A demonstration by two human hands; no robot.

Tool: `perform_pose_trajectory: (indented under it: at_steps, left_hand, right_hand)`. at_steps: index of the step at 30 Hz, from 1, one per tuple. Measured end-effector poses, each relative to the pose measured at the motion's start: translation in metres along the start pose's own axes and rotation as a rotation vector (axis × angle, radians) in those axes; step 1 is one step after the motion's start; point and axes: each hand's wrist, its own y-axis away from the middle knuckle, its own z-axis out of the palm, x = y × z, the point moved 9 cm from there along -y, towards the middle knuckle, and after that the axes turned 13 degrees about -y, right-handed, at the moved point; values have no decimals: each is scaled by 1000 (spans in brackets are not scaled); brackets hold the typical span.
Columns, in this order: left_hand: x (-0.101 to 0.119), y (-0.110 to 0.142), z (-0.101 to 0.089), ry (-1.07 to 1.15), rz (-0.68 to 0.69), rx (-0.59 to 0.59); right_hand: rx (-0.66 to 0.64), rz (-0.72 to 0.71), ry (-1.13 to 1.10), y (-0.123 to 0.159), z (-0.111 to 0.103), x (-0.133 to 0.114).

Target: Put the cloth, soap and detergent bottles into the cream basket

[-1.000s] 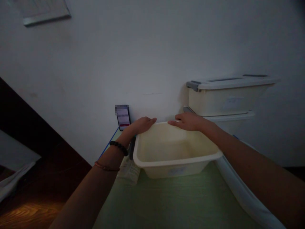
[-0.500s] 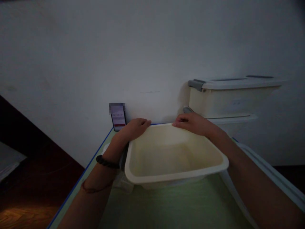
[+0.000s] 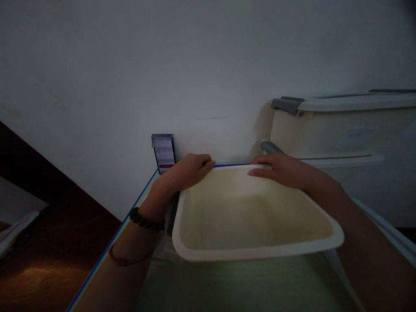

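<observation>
A cream-white plastic storage bin point(image 3: 256, 254) without a lid sits in front of me, its open top tilted toward me and its inside bare. My left hand point(image 3: 194, 170) grips the far rim near its left corner, with fingers curled over the edge. Farther right on that same rim, my right hand point(image 3: 279, 170) pinches the edge, thumb inside the bin and fingers over the outer side. The bin's far outer wall and underside are hidden.
A phone point(image 3: 164, 152) leans against the wall behind my left hand. Stacked lidded bins point(image 3: 325, 130) with grey latches stand at the right. The green tabletop point(image 3: 234, 286) has a blue edge. Clear plastic point(image 3: 167, 249) lies under my left forearm.
The bin looks larger and closer, its right side shifted right. My right hand has moved right along the rim and its thumb now lies inside. The view has shifted slightly.
</observation>
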Motion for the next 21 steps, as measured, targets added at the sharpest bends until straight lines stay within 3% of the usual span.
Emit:
perform_pose_trajectory:
  at_steps: [2, 7, 13, 21]
  left_hand:
    - [-10, 5, -8, 8, -19, -15]
    - [-58, 25, -23, -21, -200, -67]
    - [-87, 43, 7, -15, -239, -326]
    - [-99, 34, 31, 28, -247, -300]
  right_hand:
    - [6, -3, 2, 0, 0, 0]
    - [-13, -5, -30, -1, 3, 2]
    - [23, -3, -42, 0, 2, 3]
    - [36, -25, -18, 1, 2, -2]
